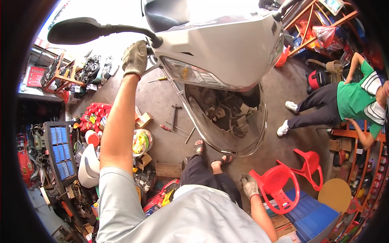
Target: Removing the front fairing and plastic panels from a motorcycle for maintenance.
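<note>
Scooter (pixel 227 52) dead ahead. L hand (pixel 135 58) looks clamped on its bar (pixel 150 51); R hand (pixel 250 187) low nr red chair (pixel 297 190), can't tell fingers. Might tip if one-handed grip slips; floor tools (pixel 174 117) = poss. trip.

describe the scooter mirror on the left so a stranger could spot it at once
Start at the big pale scooter at the top centre. Just above the gloved left hand, a curved black stem runs out from the scooter to the left, ending in the mirror. Its solid black, elongated oval sets it apart from the pale scooter and glove.
</note>
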`<state>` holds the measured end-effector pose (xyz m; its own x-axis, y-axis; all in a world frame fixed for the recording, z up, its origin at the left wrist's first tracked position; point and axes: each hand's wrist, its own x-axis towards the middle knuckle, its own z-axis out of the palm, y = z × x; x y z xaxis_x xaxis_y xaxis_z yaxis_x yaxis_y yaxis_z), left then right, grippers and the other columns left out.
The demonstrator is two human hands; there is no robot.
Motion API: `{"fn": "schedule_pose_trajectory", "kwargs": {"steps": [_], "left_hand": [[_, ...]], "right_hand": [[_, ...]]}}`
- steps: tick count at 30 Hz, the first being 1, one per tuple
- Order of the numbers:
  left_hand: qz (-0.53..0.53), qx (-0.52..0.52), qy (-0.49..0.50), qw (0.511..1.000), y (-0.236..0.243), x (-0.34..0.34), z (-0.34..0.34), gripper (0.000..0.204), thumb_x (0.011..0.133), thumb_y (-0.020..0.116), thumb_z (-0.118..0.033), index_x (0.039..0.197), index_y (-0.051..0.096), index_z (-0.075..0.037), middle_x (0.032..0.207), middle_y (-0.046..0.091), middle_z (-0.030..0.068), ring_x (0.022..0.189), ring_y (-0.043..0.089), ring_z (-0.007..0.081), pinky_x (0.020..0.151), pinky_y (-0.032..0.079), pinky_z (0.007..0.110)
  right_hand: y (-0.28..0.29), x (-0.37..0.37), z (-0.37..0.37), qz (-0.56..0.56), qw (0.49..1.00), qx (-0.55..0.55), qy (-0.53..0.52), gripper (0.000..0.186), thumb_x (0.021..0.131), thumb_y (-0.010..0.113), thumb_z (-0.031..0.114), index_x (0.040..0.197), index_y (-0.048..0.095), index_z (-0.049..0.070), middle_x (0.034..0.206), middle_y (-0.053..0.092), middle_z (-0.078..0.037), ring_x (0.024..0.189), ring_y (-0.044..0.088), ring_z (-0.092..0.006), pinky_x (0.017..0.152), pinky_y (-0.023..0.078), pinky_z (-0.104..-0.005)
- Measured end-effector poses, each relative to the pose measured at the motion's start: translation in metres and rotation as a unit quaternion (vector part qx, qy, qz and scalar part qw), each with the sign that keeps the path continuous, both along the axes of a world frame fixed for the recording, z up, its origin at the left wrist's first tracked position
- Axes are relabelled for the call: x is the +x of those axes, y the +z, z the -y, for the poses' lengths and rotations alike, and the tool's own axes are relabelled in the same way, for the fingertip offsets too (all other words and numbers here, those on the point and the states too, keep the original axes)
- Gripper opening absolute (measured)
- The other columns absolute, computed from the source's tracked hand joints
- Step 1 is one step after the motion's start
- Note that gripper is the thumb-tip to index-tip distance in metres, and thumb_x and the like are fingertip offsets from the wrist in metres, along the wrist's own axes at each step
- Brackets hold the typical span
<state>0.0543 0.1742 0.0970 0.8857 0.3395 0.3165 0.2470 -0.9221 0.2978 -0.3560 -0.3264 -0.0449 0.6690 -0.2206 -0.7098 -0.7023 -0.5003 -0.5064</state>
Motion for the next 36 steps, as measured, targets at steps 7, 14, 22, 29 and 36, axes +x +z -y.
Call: {"fn": "schedule_pose_trajectory", "kwargs": {"steps": [7,14,22,29,36], "left_hand": [[0.067,-0.02,-0.039,0.997,-0.017,-0.003,-0.008,0.043,0.097,0.035,-0.043,0.112,0.064,-0.016,0.118,0.062,0.0116,0.111,0.054,0.0355,0.098,0.041,0.046],[0.232,0.002,-0.095,0.968,-0.002,-0.042,0.019,0.032,0.085,0.06,-0.021,0.116,0.062,-0.011,0.122,0.059,0.0135,0.117,0.052,0.0337,0.101,0.04,0.045],[0.257,0.024,-0.113,0.959,-0.045,-0.094,0.059,0.053,0.075,0.068,-0.01,0.126,0.054,-0.013,0.117,0.058,0.0122,0.113,0.052,0.0316,0.101,0.038,0.048],[0.24,0.024,-0.081,0.967,-0.05,-0.092,0.057,0.054,0.073,0.066,-0.008,0.125,0.053,-0.015,0.113,0.058,0.011,0.113,0.051,0.0288,0.105,0.035,0.047],[0.13,-0.01,-0.081,0.988,-0.042,-0.1,0.058,0.063,0.075,0.068,-0.01,0.134,0.045,-0.016,0.125,0.052,0.0109,0.122,0.044,0.0312,0.112,0.027,0.048]], "right_hand": [[-0.011,-0.024,0.02,-0.026,0.998,0.018,-0.056,0.027,0.09,0.052,0.015,0.108,0.065,0.0,0.084,0.066,-0.01,0.069,0.06,-0.016,0.064,0.049,-0.0307],[-0.009,-0.058,0.042,-0.051,0.989,0.027,-0.133,0.022,0.088,0.056,0.013,0.101,0.065,-0.003,0.077,0.066,-0.01,0.061,0.062,-0.0171,0.058,0.049,-0.0309],[0.006,-0.061,0.042,-0.056,0.983,0.014,-0.172,0.018,0.089,0.058,0.013,0.097,0.065,-0.002,0.074,0.065,-0.01,0.057,0.059,-0.0165,0.056,0.048,-0.0296],[-0.029,-0.05,0.051,-0.047,0.968,0.097,-0.227,0.018,0.088,0.059,0.014,0.099,0.067,0.003,0.075,0.062,-0.007,0.063,0.06,-0.0174,0.058,0.048,-0.033],[-0.043,-0.042,0.066,-0.043,0.956,0.123,-0.263,0.018,0.091,0.058,0.011,0.106,0.061,0.002,0.073,0.061,-0.007,0.05,0.055,-0.0162,0.045,0.046,-0.0319]]}}
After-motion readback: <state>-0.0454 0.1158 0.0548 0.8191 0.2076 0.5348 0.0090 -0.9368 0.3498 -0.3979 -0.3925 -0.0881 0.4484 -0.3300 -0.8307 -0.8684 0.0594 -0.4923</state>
